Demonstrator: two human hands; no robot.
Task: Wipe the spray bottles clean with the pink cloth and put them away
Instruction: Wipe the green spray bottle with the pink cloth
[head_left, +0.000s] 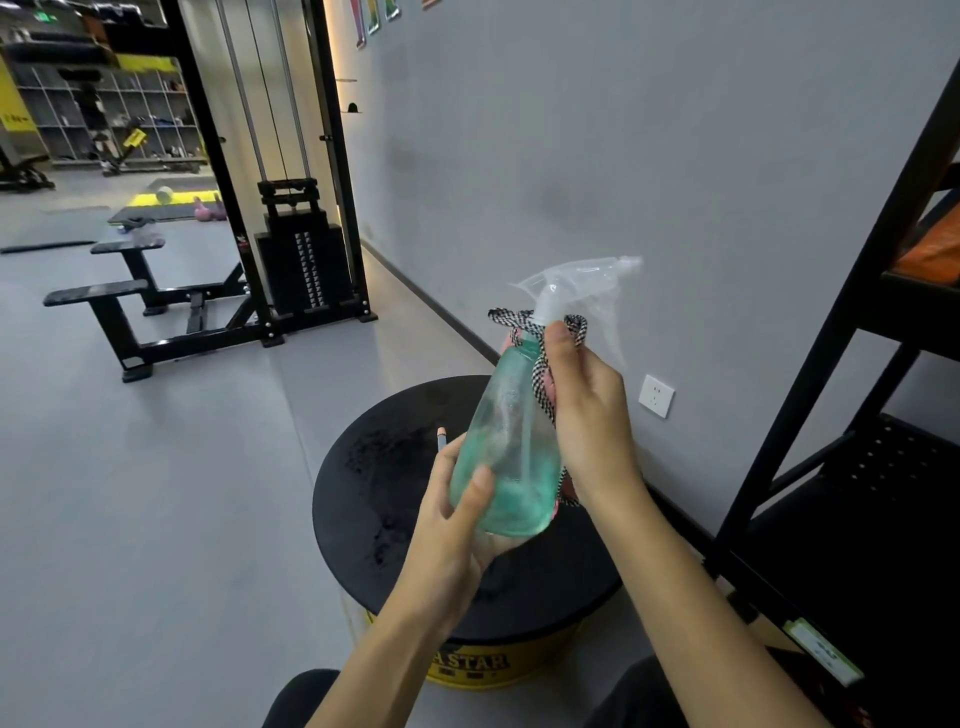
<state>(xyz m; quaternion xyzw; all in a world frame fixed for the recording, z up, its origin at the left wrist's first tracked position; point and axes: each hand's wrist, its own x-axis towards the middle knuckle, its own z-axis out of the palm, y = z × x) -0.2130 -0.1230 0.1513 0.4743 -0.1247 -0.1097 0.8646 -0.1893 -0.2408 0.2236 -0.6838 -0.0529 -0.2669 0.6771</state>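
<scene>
- Spray bottle (509, 441) is held in the air above the black-topped drum (374, 493), not touching it. It has a teal see-through body and a clear trigger head (571, 283).
- Long axis is tilted: base at 7 o'clock, nozzle at 1 o'clock, aimed twd the grey wall.
- L hand (457, 525) grasps the bottle at its base from 7 o'clock, w/ the thumb laid across the front and the fingers curled round behind.
- R hand (587, 415) is clenched on the pink cloth (543, 382) and presses it on the neck & shoulder from 3 o'clock. The thumb tip sits just under the trigger head.
- The cloth's checkered edge loops round the neck, and a strip trails down the bottle's 3 o'clock side to near the base.
- Key relation: the cloth sits at the 1 o'clock end of the axis, and the front of the body below is bare. The wipe prob. has to run down twd 7 o'clock while the L hand anchors or turns the base.
- Black rack (893, 457) stands at 3 o'clock of the bottle, nearer the R hand. That hand is busy w/ the cloth, so stowing there would likely mean a reach across by the L hand.
- A thin stick w/ a pinkish tip (441, 439) shows at 11 o'clock of the L hand. Can't tell if it is held or lying on the drum.
</scene>
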